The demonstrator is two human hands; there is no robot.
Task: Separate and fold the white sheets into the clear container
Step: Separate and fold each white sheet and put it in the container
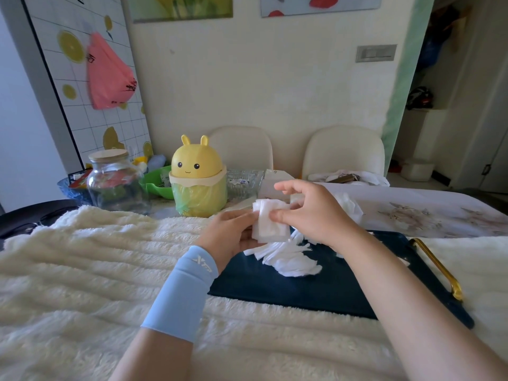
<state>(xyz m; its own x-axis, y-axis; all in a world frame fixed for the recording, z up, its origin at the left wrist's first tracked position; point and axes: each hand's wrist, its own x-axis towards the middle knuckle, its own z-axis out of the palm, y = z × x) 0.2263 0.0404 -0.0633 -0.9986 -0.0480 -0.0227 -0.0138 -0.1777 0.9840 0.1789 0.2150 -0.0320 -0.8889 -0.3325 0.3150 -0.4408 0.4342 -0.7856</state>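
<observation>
Above the dark blue tray [316, 287], both hands hold a small folded stack of white sheets [270, 224]. My left hand [231, 235] supports the stack from below and grips its left edge. My right hand [310, 213] pinches the stack's right side between thumb and fingers. A loose heap of white sheets [288, 259] lies on the tray just below the hands. More white sheets [349, 206] lie behind my right hand. A clear ribbed container [243, 182] stands at the back, behind the hands.
A yellow rabbit-shaped bin [198, 180] with a green bag stands left of the container. Further left are a glass jar [116, 182] and a green bowl [156, 182]. The tray has a gold handle [437, 268] on its right. A fluffy cream blanket [96, 270] covers the table.
</observation>
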